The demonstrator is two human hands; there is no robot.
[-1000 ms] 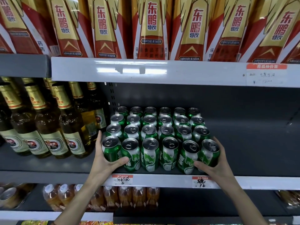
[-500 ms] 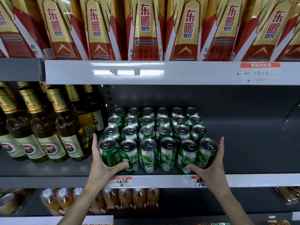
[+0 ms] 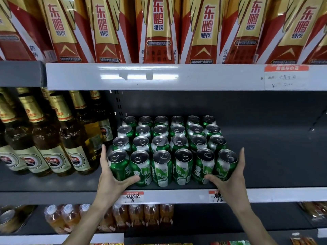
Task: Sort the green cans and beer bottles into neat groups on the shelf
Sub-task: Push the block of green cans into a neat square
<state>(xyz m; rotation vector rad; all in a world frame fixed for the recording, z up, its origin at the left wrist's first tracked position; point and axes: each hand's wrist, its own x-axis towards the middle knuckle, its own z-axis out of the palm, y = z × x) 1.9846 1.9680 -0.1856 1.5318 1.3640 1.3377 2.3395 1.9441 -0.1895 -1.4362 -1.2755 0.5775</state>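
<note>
Several green cans [image 3: 162,168] stand upright in a tight block of rows on the middle shelf [image 3: 265,194]. My left hand [image 3: 110,181] cups the front-left can [image 3: 118,165], fingers along its outer side and thumb across its front. My right hand [image 3: 230,181] cups the front-right can [image 3: 226,165] the same way, so the front row sits squeezed between both hands. Several amber beer bottles [image 3: 46,138] with gold foil necks stand grouped to the left of the cans, a narrow gap apart.
Bare grey shelf extends to the right of the cans [image 3: 283,156]. Red and gold drink cartons [image 3: 157,30] fill the shelf above. Orange drink bottles [image 3: 70,220] sit on the shelf below. Price tags [image 3: 132,197] hang on the shelf lip.
Both hands stay wrapped around the ends of the front row. The row of cans looks slightly straighter and closer together; the view has shifted a little.
</note>
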